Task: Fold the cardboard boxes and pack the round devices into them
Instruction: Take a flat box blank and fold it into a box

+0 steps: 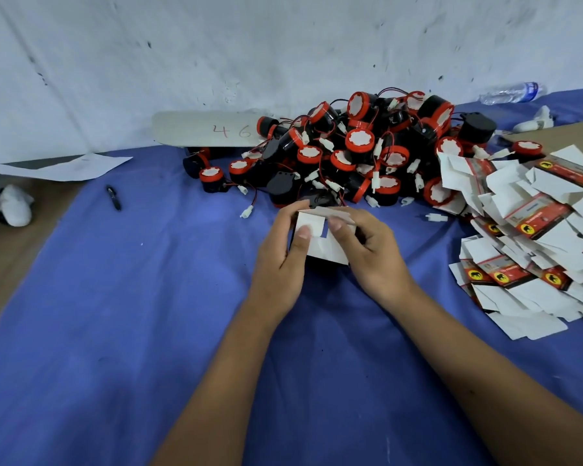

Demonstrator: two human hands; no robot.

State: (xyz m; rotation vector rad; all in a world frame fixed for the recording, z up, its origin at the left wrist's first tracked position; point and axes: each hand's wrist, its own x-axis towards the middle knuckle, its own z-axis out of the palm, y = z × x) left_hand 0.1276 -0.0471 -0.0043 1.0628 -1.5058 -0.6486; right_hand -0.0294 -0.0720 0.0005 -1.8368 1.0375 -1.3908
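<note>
Looking down from the head camera, I see both hands meeting over a blue cloth (122, 314) that covers the work surface. Between them is one small white cardboard box (318, 242), partly folded, its flaps open toward the far side. My left hand (280, 260) grips the box's left side, thumb pressed flat on the near white panel, fingers curled around the far side. My right hand (364, 245) curls over the right side, fingertips pinching the top flap. Something dark shows under the box; I cannot tell what it is.

Just beyond the hands, toward the far wall, lies a heap of round devices (357, 146): black bodies, red rims, white faces, thin wires with white plugs. At the right, a spread of flat unfolded boxes (525, 237), white with red, black and yellow printing, touches that heap.

Far right, a clear water bottle (512, 92) lies on its side. At the left, a dark pen (114, 197) rests on the cloth, and white paper (68, 166) lies by the wall.
</note>
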